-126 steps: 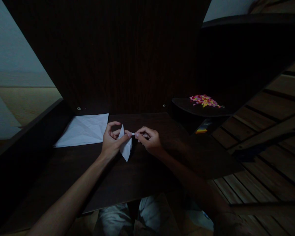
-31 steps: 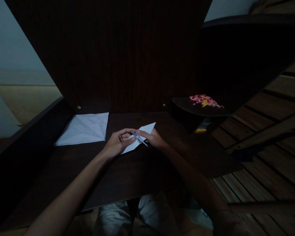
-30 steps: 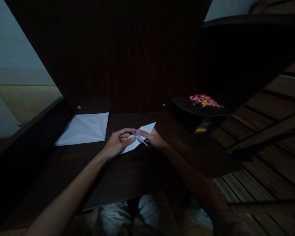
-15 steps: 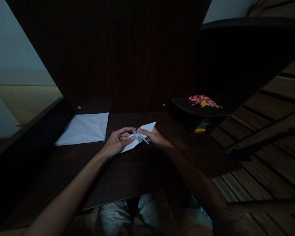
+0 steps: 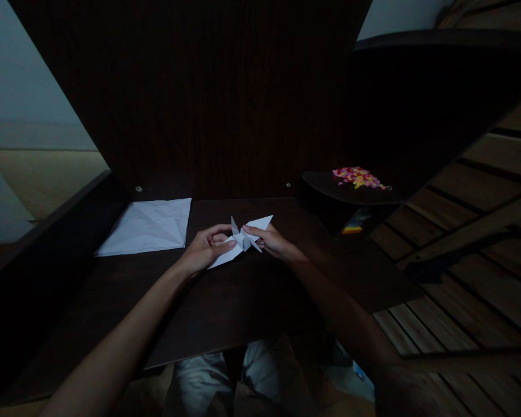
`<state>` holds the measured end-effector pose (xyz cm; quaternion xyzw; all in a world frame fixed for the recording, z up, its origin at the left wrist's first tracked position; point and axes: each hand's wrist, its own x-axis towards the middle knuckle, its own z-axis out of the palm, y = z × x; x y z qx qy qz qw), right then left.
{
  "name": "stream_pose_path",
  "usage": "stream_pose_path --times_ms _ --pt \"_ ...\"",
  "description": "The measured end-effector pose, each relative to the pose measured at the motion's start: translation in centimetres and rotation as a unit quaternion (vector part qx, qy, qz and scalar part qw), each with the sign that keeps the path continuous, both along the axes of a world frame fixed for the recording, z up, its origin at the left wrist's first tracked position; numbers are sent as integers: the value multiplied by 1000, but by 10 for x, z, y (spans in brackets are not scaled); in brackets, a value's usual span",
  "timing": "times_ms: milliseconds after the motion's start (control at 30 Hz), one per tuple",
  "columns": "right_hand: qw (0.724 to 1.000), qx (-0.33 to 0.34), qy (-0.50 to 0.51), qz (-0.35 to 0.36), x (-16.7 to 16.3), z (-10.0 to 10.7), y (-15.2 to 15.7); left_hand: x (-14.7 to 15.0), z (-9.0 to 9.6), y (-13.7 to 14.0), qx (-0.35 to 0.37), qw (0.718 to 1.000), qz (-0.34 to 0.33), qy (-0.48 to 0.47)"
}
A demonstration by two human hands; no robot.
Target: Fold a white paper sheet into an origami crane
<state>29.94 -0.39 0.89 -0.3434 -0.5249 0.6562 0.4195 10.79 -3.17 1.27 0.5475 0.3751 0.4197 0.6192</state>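
A white folded paper crane (image 5: 245, 240) is between my two hands, above the dark desk. My left hand (image 5: 204, 250) pinches its lower-left wing, thumb on top and fingers curled behind. My right hand (image 5: 272, 240) grips the upper-right wing, with the thumb resting near the crane's middle. One narrow point of the paper stands up between the hands, and another slants down to the right. The wings spread out to either side. Some of the fingers behind the paper are hidden.
Creased white paper sheets (image 5: 151, 226) lie at the desk's back left, beside a dark side panel (image 5: 69, 226). On a small curved shelf (image 5: 321, 184) at right rests a heap of small pink, red and yellow pieces (image 5: 359, 177). A dark back panel (image 5: 226, 104) rises behind. Wooden slats (image 5: 434, 330) show at right.
The crane's wings have tilted slightly and shifted a little left. Its upright point now stands taller between my hands. Both hands keep their hold.
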Motion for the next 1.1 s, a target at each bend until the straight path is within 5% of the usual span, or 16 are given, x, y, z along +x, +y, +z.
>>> stream_pose_path --times_ms 200,433,667,900,1100 --pt "998 -29 -57 7 2 -4 3 -6 1 5 -12 999 1 39" --pt "987 38 -141 69 -2 -4 -4 -12 5 9 22 993 -24 112" --pt "994 -5 -97 48 12 2 6 -23 13 15 -1 986 -41 160" --pt "970 -20 -171 170 14 -2 7 -24 13 21 20 975 -114 190" --pt "957 -1 -215 197 4 -1 1 -21 8 22 47 967 -162 189"
